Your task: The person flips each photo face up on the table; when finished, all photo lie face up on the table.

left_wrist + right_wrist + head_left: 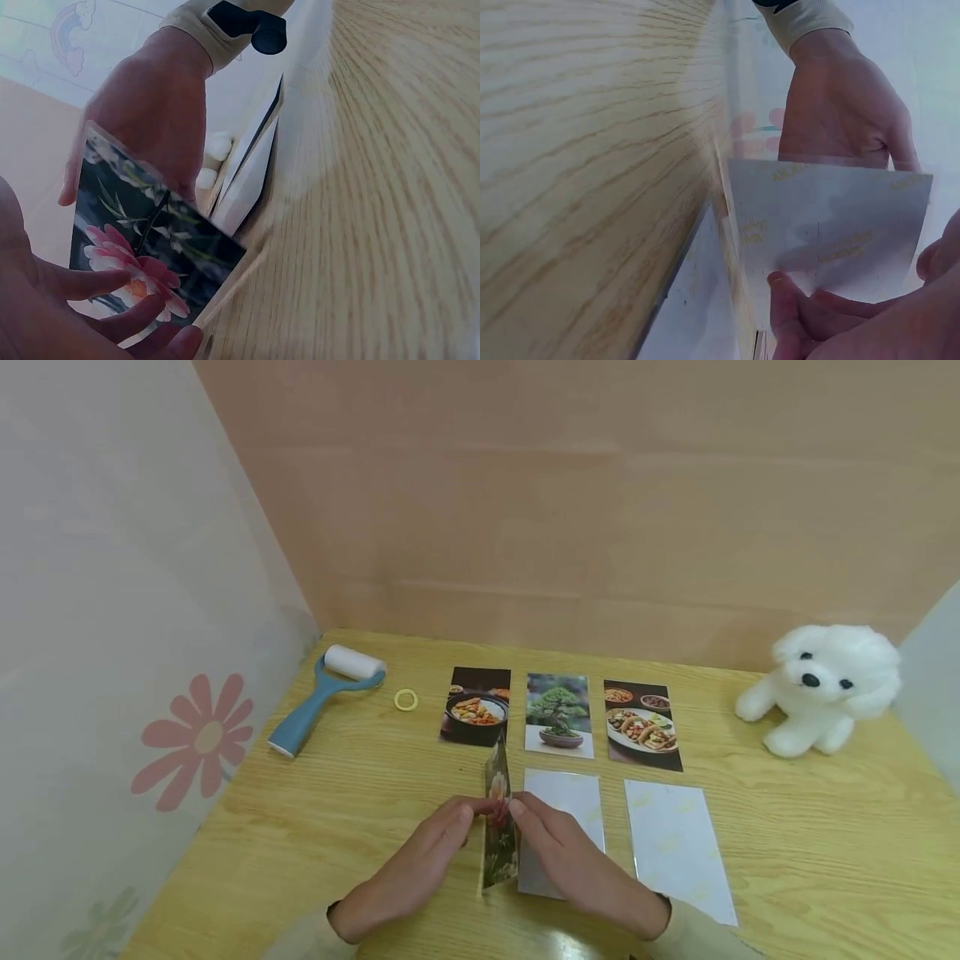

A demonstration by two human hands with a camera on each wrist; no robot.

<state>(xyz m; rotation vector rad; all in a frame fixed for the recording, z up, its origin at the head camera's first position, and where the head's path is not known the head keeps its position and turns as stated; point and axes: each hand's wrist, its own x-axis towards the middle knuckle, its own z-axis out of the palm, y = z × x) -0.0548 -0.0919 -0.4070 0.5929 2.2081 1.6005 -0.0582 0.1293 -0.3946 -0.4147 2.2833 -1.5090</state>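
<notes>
Two hands hold one flower card (498,847) between them in the head view. The left hand (420,860) and right hand (581,864) face each other with fingers extended, and the card stands on edge between them. Whether its lower edge bears on the table (360,827) cannot be determined. Partly beneath the right hand lies a face-down card (555,785); a lowered wrist or sleeve could drag it out of line with its neighbour. A stew card (475,706) lies close beyond the flower card's far edge; a forward slip could knock it askew.

Left wrist view: the left fingers are spread over the printed flower, touching the picture side. No firm grip is evident. Judged cause for concern: support appears to come from opposed pressure, so uneven force could let the card topple.

Right wrist view: the right fingertips touch the white back. Should this side push harder than the other, the card could pivot or bow. Fingers sliding across the print could also smudge it.
</notes>
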